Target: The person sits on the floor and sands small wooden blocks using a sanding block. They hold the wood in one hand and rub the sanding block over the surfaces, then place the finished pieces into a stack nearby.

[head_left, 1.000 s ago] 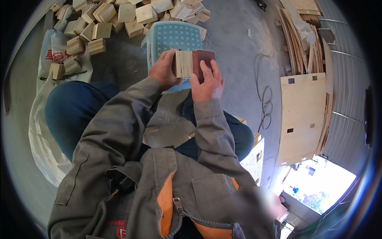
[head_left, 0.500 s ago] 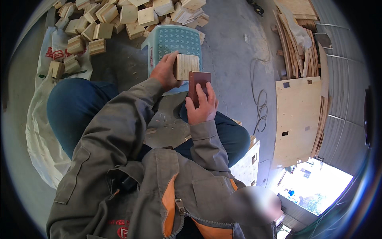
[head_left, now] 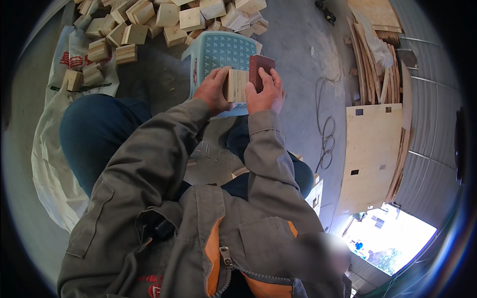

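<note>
My left hand is wrapped round the left side of a square layered plywood block, holding it over a light blue plastic stool. The block's striped layers face up. In my right hand is a flat reddish-brown rectangular block, stood on edge against the right side of the plywood block, with my fingers on its broad face. Whether the plywood rests on the stool is hard to tell.
Many plywood blocks are heaped beyond the stool, a few lying on a white woven sack at left. A thin cable loops over the floor at right. Plywood sheets and wood strips stand by the corrugated wall.
My right hand has moved the reddish-brown block away from me and slightly right along the plywood block's side. My left hand and the plywood block have shifted slightly right in view.
</note>
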{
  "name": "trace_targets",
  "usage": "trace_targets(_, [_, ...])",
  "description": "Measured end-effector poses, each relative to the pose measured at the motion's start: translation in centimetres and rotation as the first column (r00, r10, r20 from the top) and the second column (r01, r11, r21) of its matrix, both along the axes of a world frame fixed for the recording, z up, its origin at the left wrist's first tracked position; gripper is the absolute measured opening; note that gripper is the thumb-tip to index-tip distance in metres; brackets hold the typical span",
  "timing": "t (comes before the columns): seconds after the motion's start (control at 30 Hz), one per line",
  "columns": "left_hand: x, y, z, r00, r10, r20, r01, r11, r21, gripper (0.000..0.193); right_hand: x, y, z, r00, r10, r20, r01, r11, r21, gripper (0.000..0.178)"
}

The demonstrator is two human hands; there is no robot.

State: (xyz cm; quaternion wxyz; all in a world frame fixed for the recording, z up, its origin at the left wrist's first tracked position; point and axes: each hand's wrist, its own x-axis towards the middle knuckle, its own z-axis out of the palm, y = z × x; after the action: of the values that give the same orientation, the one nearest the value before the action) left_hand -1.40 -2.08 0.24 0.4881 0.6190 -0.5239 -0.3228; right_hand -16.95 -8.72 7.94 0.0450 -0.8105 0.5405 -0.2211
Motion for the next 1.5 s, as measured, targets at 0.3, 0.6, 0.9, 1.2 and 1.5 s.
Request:
trace_targets(0.3, [-0.3, -0.1, -0.2, 1.0, 0.029, 0.001, -0.029, 0.998, -0.054, 0.102, -3.6, 7.0, 0.0, 0.984, 0.178, 0.001, -0.178, 0.983, -0.053, 0.063])
trace_targets(0.6, [-0.2, 0.1, -0.8, 0.999, 0.048, 0.014, -0.047, 0.996, -0.082, 0.098, -3.4, 10.5, 0.8, 0.976, 0.22, -0.008, -0.22, 0.975, -0.04, 0.062])
trace_targets(0.9, [-0.4, -0.2, -0.5, 0.999, 0.035, -0.027, -0.036, 0.999, -0.037, 0.102, 2.2, 1.2, 0.6, 0.995, 0.093, 0.018, -0.094, 0.995, 0.024, 0.058])
trace_targets(1.2, [-0.8, -0.3, -0.5, 0.999, 0.037, -0.019, -0.038, 0.998, -0.058, 0.102, -1.4, 5.2, 0.5, 0.984, 0.178, -0.009, -0.179, 0.983, -0.046, 0.061])
trace_targets(1.5, [-0.5, -0.2, -0.9, 0.999, 0.05, 0.001, -0.05, 0.997, -0.061, 0.103, -5.2, 11.9, 1.3, 0.972, 0.235, -0.02, -0.235, 0.972, 0.003, 0.064])
